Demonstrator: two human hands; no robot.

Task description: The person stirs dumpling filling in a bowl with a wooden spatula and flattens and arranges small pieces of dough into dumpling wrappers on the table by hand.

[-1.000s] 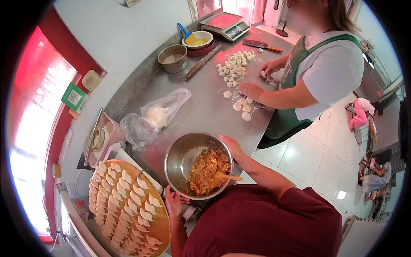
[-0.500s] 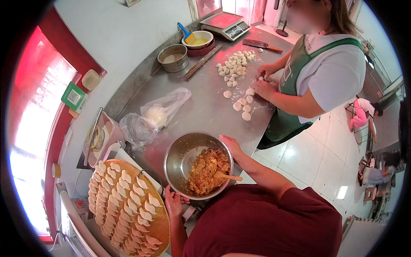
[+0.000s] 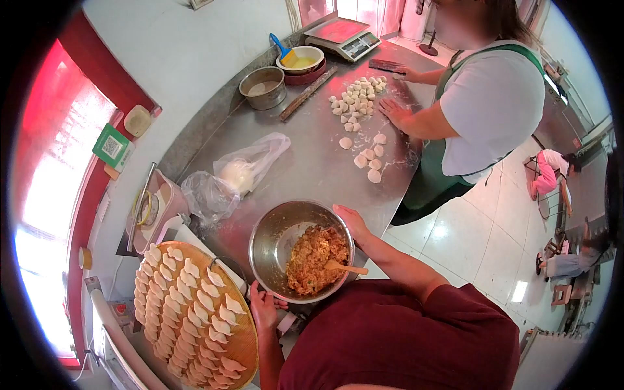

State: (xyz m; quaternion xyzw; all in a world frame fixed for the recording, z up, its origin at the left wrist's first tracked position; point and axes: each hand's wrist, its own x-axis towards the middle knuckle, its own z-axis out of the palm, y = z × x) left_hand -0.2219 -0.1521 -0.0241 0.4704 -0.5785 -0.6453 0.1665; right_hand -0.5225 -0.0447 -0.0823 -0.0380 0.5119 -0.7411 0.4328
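A stainless steel mixing bowl (image 3: 268,235) sits at the table's near edge, against the maroon shirt. Inside it is a reddish-brown minced filling (image 3: 312,260) with a wooden spoon (image 3: 346,267) stuck in, its handle over the rim. My left hand (image 3: 263,307) holds the bowl's lower left side, fingers partly under the rim. Against the bowl's right side rests my right hand (image 3: 351,222), gripping it from outside. Left of my left hand is a round board (image 3: 244,322) with rows of folded dumplings (image 3: 188,312).
Across the steel table (image 3: 305,169), a co-worker in a green apron stands by dough pieces (image 3: 357,97) and flattened rounds (image 3: 368,154). Also there are a bagged dough lump (image 3: 238,175), a rolling pin (image 3: 309,94), a steel pot (image 3: 262,88), a scale (image 3: 342,38) and a cleaver (image 3: 385,65).
The co-worker's hands have parted: one has moved to the cleaver's handle, the other lies flat beside the dough pieces. My hands and the bowl have stayed in place.
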